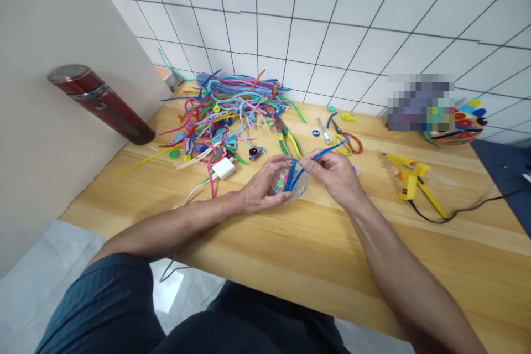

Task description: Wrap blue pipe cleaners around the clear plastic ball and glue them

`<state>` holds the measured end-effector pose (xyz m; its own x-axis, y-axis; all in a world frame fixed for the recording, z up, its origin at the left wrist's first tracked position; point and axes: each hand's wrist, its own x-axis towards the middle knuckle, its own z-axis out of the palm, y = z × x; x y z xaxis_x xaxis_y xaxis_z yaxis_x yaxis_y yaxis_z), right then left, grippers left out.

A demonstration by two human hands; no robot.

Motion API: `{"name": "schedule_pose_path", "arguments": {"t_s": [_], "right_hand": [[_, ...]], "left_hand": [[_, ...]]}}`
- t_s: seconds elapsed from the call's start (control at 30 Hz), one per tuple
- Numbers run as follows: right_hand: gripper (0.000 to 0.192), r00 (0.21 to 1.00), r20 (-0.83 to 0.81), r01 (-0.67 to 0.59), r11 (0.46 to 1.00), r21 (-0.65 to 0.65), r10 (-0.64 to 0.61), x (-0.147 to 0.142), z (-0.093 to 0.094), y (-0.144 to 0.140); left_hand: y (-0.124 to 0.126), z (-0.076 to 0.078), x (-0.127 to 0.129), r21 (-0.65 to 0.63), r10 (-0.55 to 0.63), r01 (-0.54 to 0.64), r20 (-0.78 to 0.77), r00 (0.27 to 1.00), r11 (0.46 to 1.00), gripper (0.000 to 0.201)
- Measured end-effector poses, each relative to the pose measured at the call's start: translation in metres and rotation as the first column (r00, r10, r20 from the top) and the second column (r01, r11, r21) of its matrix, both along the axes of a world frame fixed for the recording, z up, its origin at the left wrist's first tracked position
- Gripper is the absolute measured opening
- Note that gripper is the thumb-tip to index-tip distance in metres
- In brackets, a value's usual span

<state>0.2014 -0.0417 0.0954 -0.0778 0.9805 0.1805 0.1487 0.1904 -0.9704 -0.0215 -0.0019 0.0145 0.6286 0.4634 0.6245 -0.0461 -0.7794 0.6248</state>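
My left hand [261, 185] cups a small clear ball [299, 188] with coloured bits inside, just above the wooden table [315, 243]. A blue pipe cleaner [292, 174] is wrapped over the ball. Its free end [332, 149] sticks out to the right past my right hand [334, 174], which pinches the cleaner at the top of the ball. Both hands meet at the middle of the table.
A heap of coloured pipe cleaners [232, 105] lies at the back left. Green-handled pliers [288, 141], scissors [346, 141] and a white charger [223, 168] sit behind my hands. A yellow glue gun [409, 180] lies at the right, a red flask [99, 102] at the left.
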Motion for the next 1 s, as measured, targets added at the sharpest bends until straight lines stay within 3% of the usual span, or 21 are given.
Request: {"name": "schedule_pose_path", "arguments": {"t_s": [0.13,0.3,0.47,0.7,0.87,1.0], "right_hand": [[0.048,0.999,0.017,0.036,0.999,0.010,-0.036,-0.004,-0.002,-0.003],[0.042,0.983,0.169,-0.058,0.996,-0.065,0.069,-0.003,0.000,-0.013],[0.023,0.919,0.395,-0.036,0.997,0.073,0.004,-0.003,0.000,-0.021],[0.028,0.878,0.446,0.088,0.973,0.213,-0.177,-0.014,-0.008,-0.020],[0.020,0.860,0.467,0.130,0.974,0.188,-0.205,-0.014,-0.010,-0.019],[0.021,0.867,0.456,0.135,0.976,0.171,-0.200,-0.012,-0.012,-0.021]], "left_hand": [[0.001,0.000,0.000,0.011,-0.010,0.011,-0.018,1.000,1.000,0.073],[0.002,-0.004,0.001,0.035,-0.014,0.013,0.022,1.000,0.999,0.071],[0.005,-0.009,0.003,0.022,0.004,-0.003,-0.009,1.000,1.000,0.069],[0.006,-0.008,0.004,-0.034,-0.001,0.001,-0.007,1.000,0.999,0.065],[0.002,-0.006,0.005,0.004,0.043,-0.043,0.005,0.999,0.999,0.064],[0.000,-0.006,0.007,0.045,0.058,-0.059,0.015,0.998,0.997,0.077]]}}
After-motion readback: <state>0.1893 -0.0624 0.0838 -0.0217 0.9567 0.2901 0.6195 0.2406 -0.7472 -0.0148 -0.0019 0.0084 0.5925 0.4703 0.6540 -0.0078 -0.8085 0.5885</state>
